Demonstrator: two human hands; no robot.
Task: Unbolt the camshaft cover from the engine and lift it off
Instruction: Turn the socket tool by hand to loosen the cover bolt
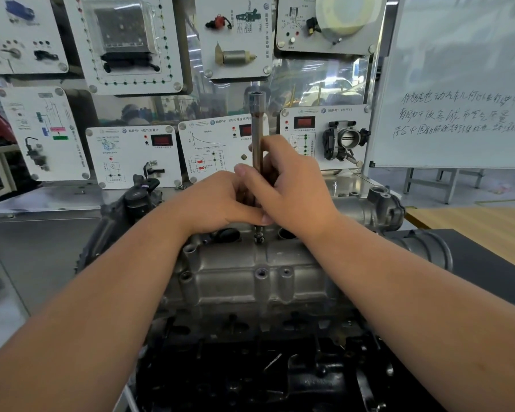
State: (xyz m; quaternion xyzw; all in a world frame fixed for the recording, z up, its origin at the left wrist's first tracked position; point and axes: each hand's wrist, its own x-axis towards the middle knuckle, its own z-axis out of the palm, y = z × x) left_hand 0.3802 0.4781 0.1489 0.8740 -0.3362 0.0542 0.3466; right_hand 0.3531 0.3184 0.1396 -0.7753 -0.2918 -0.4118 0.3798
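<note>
Now | both hands, left hand (220, 200) and right hand (292, 185), grip upright extension bar (257, 135) | bolt (259, 237) at 6 o'clock below | camshaft cover (250, 281) long axis 9-to-3.

An extension bar (257, 135) stands upright on the camshaft cover (250, 275), display panels (133, 156) behind it.

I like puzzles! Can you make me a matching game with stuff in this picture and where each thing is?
Things:
1. long extension bar
2. camshaft cover
3. whiteboard
4. throttle body

Places:
A. far right, with handwriting
B. held upright by both hands
C. on a wall panel, right of the hands
D. under the forearms, grey metal

Pairs: 1-B, 2-D, 3-A, 4-C
</note>
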